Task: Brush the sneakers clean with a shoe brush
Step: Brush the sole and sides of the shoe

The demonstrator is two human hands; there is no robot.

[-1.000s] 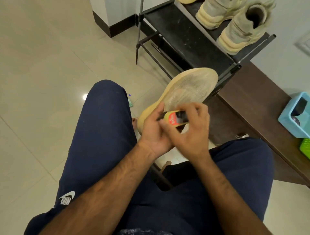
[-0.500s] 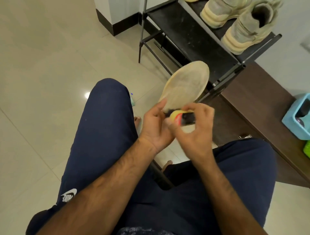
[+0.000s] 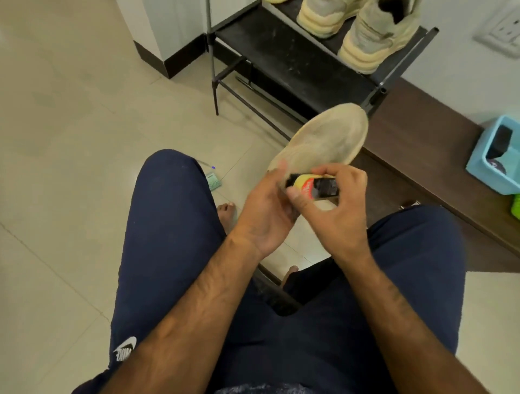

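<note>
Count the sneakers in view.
3. The held sneaker in the left hand, sole facing the camera; two rack sneakers side by side on the black rack. A pale sliver at the top edge may be a fourth.

— What does the black shelf (image 3: 281, 56) carry?
— Two pale sneakers (image 3: 368, 42), side by side.
— And the brown surface (image 3: 422, 157) beside it?
— A blue basket (image 3: 478, 161).
— The tiled floor (image 3: 70, 140)?
— The shelf's legs and a small green object (image 3: 214, 181).
</note>
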